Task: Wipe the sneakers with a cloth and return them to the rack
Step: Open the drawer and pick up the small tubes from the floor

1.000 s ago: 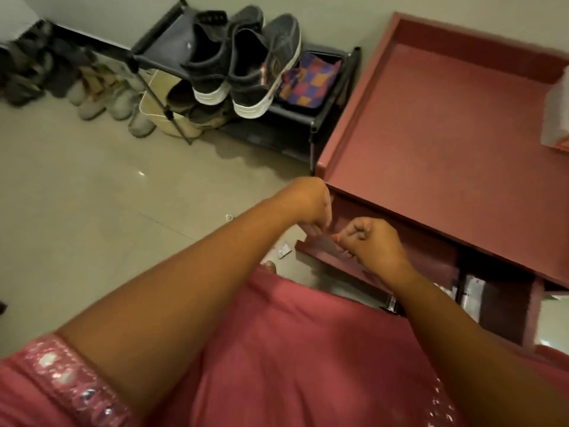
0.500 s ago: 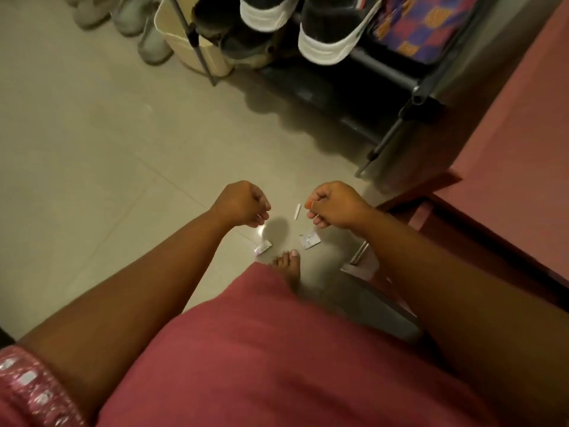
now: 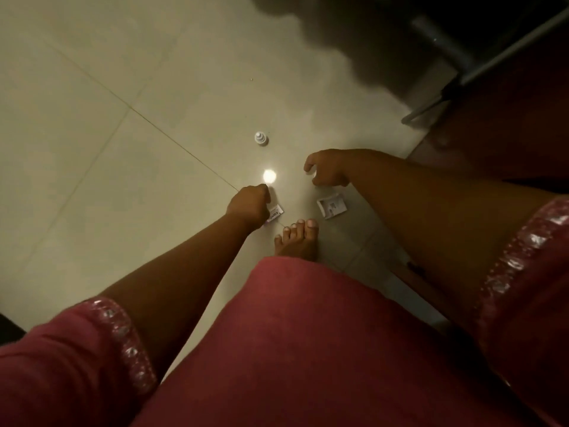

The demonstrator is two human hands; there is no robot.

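Camera tipped further down since half a second ago: sneakers and cloth gone from view, only a rack leg [image 3: 437, 100] left at the top right corner, blurred. Both hands lower, nearer the floor [image 3: 92, 118].

Left hand [image 3: 249, 208] fisted, knuckles up, fingers curled under. Its fingertips are hidden, so whether it pinches anything cannot be told. A white wrapper [image 3: 275, 214] with partial print shows just beyond its knuckles, partly covered by the hand; touching or apart, cannot tell.

Right hand [image 3: 328, 171] with fingers spread and bent downward like a claw, holding nothing visible; underside hidden. A second wrapper [image 3: 332, 207], torn open, lies on the floor just below and behind those fingers, apart from them.

Small white cap [image 3: 261, 138] stands on the floor ahead of both hands, well past the left fingertips. Bright light spot [image 3: 269, 175] on the tile just off the left knuckles.

Bare foot [image 3: 297, 238] between the two wrappers, heel hidden under red cloth of the garment [image 3: 308, 334]. Sequinned sleeves [image 3: 129, 337] cut off at the frame edges. Dark red furniture [image 3: 508, 124] at right, mostly in shadow, form hard to make out.
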